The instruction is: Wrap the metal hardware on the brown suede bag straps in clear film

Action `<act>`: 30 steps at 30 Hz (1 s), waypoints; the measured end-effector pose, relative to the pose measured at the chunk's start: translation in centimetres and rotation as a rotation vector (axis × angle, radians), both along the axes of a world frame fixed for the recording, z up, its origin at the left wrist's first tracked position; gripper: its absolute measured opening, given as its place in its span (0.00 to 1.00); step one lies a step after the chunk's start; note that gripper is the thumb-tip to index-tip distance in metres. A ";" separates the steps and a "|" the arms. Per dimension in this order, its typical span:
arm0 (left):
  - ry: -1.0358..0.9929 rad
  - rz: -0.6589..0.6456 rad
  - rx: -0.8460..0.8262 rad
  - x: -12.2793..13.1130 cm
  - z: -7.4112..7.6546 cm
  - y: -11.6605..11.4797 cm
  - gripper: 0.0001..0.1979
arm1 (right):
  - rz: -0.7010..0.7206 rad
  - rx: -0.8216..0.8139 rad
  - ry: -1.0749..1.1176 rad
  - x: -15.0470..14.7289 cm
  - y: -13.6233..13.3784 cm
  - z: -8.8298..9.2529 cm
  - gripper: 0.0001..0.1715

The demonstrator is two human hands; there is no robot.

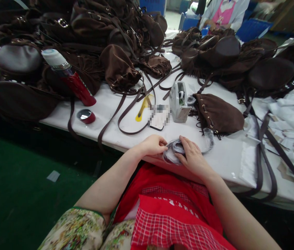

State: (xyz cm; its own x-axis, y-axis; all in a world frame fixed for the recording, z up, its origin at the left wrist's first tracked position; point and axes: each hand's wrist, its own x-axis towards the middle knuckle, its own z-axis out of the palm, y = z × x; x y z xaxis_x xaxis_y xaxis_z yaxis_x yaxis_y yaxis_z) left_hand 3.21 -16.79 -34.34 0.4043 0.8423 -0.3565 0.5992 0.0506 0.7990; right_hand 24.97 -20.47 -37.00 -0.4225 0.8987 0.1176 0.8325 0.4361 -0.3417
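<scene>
At the table's front edge lies a coiled strap wrapped in clear plastic (171,152). My left hand (153,144) pinches its left edge between thumb and fingers. Curled over the right side of the coil, my right hand (193,155) grips it with the thumb near me. A plastic-wrapped tail runs off to the right, towards a brown drawstring bag (221,113). Behind the coil stand a grey tape dispenser (179,102) and a phone (159,117) lying flat. A yellow comb (143,109) rests left of the phone.
Brown bags pile up at the back left (84,31) and back right (227,52), with straps trailing over the table. A red spray can (71,81) leans leftward near its red cap (86,116). White wrapping sheets (290,135) lie at right. Another person (223,15) works opposite.
</scene>
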 end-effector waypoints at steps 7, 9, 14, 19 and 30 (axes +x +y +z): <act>-0.185 0.042 -0.088 0.5 -0.6 -0.9 0.16 | -0.030 0.025 0.186 0.1 0.2 0.7 0.34; -0.337 0.035 -0.158 0.3 -0.3 -0.9 0.16 | -0.033 0.030 0.242 0.3 0.3 1.4 0.33; -0.572 0.047 -0.265 0.1 0.5 -0.8 0.17 | -0.009 0.095 0.358 1.1 0.6 2.8 0.31; -0.588 0.079 -0.307 0.2 0.6 -0.9 0.24 | 0.033 0.244 0.274 1.8 0.9 4.1 0.30; -0.825 0.164 -0.413 1.6 2.6 -1.2 0.33 | 0.297 0.403 0.020 0.9 2.6 9.0 0.28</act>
